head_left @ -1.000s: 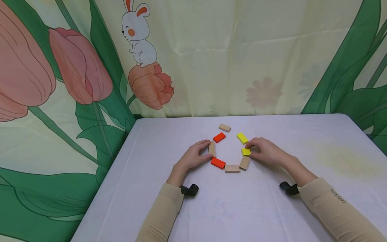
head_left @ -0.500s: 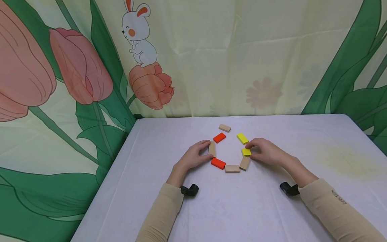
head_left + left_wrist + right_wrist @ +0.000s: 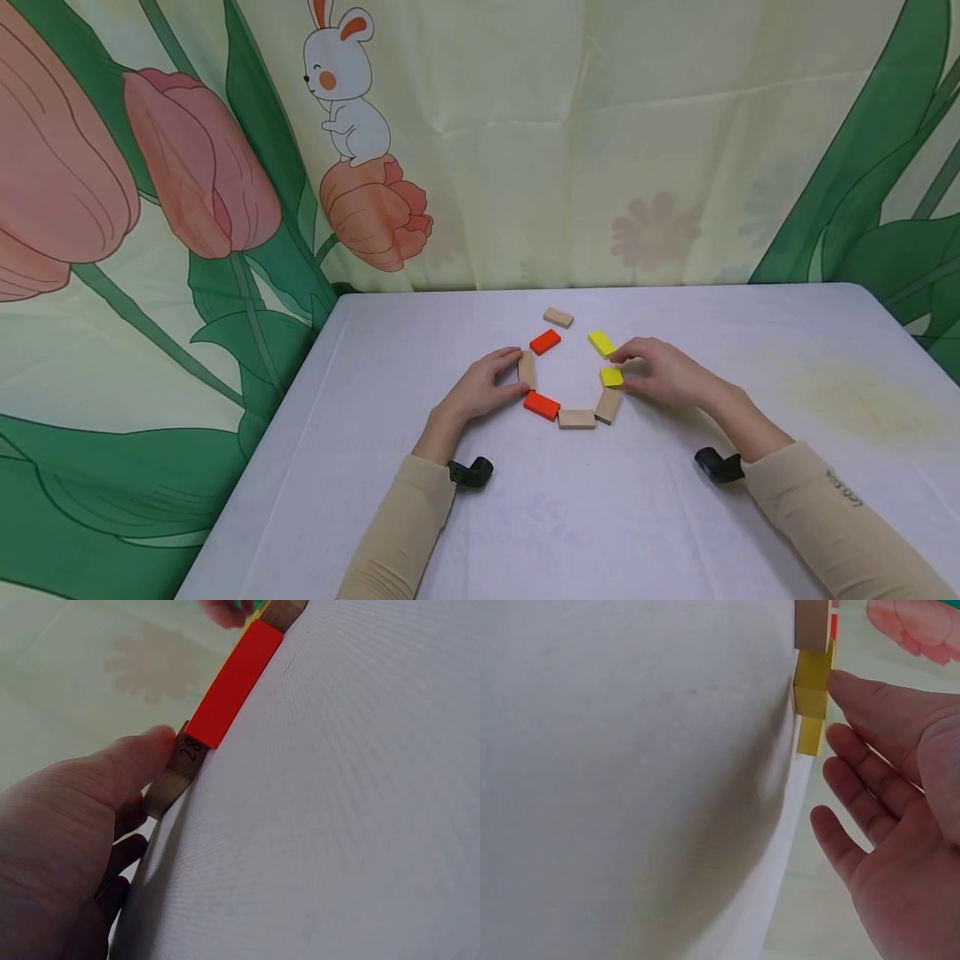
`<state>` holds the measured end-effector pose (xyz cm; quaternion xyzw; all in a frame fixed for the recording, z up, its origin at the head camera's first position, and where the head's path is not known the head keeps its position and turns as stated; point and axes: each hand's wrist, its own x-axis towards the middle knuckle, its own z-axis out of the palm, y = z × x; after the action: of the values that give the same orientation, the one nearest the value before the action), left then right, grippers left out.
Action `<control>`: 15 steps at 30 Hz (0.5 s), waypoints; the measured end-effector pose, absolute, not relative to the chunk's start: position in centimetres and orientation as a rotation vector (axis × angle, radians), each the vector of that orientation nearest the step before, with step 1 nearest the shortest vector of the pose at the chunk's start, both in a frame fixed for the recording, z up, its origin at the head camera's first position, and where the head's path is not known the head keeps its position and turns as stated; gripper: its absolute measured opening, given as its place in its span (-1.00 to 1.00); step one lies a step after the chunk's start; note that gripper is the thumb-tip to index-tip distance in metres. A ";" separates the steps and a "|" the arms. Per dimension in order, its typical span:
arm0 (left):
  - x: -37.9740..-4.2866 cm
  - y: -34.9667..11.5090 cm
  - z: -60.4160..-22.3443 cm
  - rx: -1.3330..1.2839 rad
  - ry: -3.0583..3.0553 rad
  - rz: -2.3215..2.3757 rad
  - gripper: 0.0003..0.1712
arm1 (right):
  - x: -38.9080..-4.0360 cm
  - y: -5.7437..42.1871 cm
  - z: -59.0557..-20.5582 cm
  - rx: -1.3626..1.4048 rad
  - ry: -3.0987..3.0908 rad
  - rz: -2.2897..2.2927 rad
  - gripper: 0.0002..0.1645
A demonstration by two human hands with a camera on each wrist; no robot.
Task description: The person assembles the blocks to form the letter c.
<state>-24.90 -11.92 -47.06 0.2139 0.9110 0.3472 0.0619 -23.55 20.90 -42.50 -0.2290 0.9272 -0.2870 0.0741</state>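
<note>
Small wooden blocks lie in a broken ring on the table. My left hand point(image 3: 483, 385) pinches a plain wooden block point(image 3: 527, 370) on the ring's left side, thumb at its near end. In the left wrist view this block point(image 3: 178, 765) bears the number 28 and adjoins a red block point(image 3: 236, 684). My right hand point(image 3: 667, 375) is at the ring's right side, fingers spread and loose. Its thumb tip is right at the nearer yellow block point(image 3: 611, 378), and its index fingertip is close to the farther yellow block point(image 3: 602, 343). In the right wrist view the nearer yellow block point(image 3: 812, 681) partly hides the farther one.
Two plain blocks, one at the ring's front point(image 3: 577, 419) and one at its right front point(image 3: 607, 406), continue the curve. Another red block point(image 3: 545, 342) and a plain block point(image 3: 558, 317) lie at the back. A white cloth covers the table point(image 3: 570, 517); a printed curtain point(image 3: 525, 167) hangs behind.
My right hand's fingers have loosened from the nearer yellow block and spread, with the index finger raised slightly. The left hand and the blocks stay where they were.
</note>
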 end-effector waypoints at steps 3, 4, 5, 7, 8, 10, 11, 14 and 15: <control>-24.9 -12.0 -47.0 0.654 2.755 1.052 -0.23 | -23.6 20.9 -42.3 -0.716 2.783 -0.874 -0.57; -24.9 -12.0 -47.0 0.657 2.755 1.051 -0.23 | -23.6 20.9 -42.2 -0.724 2.782 -0.877 -0.58; -24.9 -12.0 -47.0 0.661 2.755 1.051 -0.24 | -23.6 20.9 -42.1 -0.725 2.782 -0.880 -0.58; -24.9 -12.0 -47.0 0.666 2.755 1.049 -0.24 | -23.7 20.9 -42.0 -0.732 2.783 -0.889 -0.58; -24.9 -12.0 -47.0 0.667 2.756 1.046 -0.24 | -23.7 20.9 -42.0 -0.738 2.784 -0.892 -0.58; -24.9 -12.0 -47.0 0.659 2.754 1.046 -0.24 | -23.8 20.9 -41.8 -0.752 2.786 -0.902 -0.59; -24.9 -12.0 -47.0 0.653 2.753 1.046 -0.23 | -23.9 20.9 -41.8 -0.755 2.787 -0.907 -0.59; -24.9 -11.9 -47.0 0.640 2.751 1.045 -0.23 | -24.2 20.7 -41.5 -0.742 2.790 -0.921 -0.57; -24.9 -11.9 -47.0 0.637 2.751 1.046 -0.23 | -24.3 20.6 -41.3 -0.732 2.789 -0.926 -0.57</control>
<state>-24.91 -11.93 -47.01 0.2111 0.9116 0.3466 0.0652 -24.33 20.62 -41.35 -0.2412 0.9195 -0.3052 0.0564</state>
